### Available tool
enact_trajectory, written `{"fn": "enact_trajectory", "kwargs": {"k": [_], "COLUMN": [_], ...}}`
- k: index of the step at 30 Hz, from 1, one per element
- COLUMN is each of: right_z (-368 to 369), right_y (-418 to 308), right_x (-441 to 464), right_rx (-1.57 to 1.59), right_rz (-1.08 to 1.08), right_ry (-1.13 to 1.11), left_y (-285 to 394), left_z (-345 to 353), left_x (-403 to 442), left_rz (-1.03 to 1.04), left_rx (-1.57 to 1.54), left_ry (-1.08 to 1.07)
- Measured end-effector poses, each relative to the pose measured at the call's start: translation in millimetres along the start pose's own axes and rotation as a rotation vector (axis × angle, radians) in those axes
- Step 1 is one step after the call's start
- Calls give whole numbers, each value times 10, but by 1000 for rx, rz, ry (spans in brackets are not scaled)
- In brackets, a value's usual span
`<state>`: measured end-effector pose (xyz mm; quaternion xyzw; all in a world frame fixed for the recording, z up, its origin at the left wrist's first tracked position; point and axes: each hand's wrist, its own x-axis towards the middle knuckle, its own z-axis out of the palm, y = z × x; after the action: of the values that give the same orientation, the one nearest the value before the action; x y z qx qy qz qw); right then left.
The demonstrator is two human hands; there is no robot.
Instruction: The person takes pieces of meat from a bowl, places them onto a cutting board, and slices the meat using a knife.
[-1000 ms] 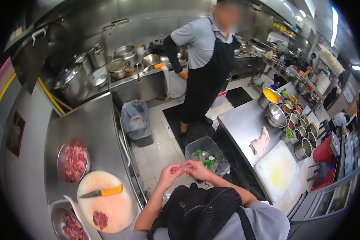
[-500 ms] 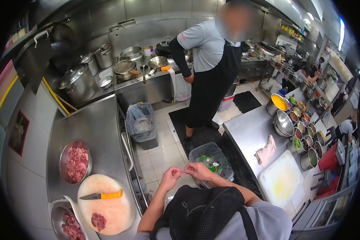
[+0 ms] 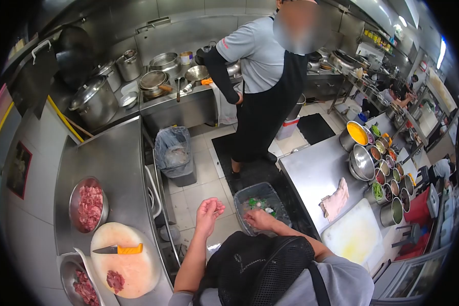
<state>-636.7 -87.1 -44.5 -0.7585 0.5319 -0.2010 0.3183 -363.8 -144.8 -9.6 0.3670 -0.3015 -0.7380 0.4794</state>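
Note:
My left hand (image 3: 208, 210) is raised over the floor beside the left steel counter, palm side partly up, fingers curled in. What it holds, if anything, is too small to make out. My right hand (image 3: 259, 220) is over the near edge of the lined waste bin (image 3: 238, 200), its fingers bent down and together; whatever is between them is hidden. Green and white scraps (image 3: 262, 205) lie in the bin. To the left, a round cutting board (image 3: 132, 275) bears a yellow-handled knife (image 3: 118, 249) and a small pile of raw meat (image 3: 115, 281).
Steel bowls of raw meat, one farther off (image 3: 75, 204) and one nearer (image 3: 66, 275), stand on the left counter (image 3: 122, 153). A co-worker (image 3: 270, 102) in a black apron stands ahead. Another bin (image 3: 181, 173) is on the floor. The right counter holds a white board (image 3: 354, 234), a cloth (image 3: 335, 200) and several containers.
My hands, close together before at the fingertips, have parted. The left has moved left and up; the right has shifted slightly right. The view has shifted slightly.

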Motion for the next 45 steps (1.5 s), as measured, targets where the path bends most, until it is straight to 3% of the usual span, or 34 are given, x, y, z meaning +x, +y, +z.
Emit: {"fn": "enact_trajectory", "kwargs": {"k": [14, 23, 25, 33, 39, 45], "right_z": [-23, -140, -75, -74, 111, 411], "right_y": [578, 562, 640, 538, 559, 677], "right_x": [-475, -426, -429, -532, -504, -489], "right_rx": [-28, 9, -118, -30, -56, 3], "right_rz": [82, 182, 128, 159, 245, 197], "right_ry": [-113, -166, -179, -213, -319, -325], "left_y": [-330, -56, -23, -89, -496, -301], "left_z": [203, 396, 419, 247, -38, -207], "left_x": [350, 370, 351, 255, 205, -238], "left_rz": [113, 87, 65, 41, 76, 53], "left_rx": [213, 29, -30, -156, -59, 25], "left_ry": [53, 35, 45, 32, 97, 175]}}
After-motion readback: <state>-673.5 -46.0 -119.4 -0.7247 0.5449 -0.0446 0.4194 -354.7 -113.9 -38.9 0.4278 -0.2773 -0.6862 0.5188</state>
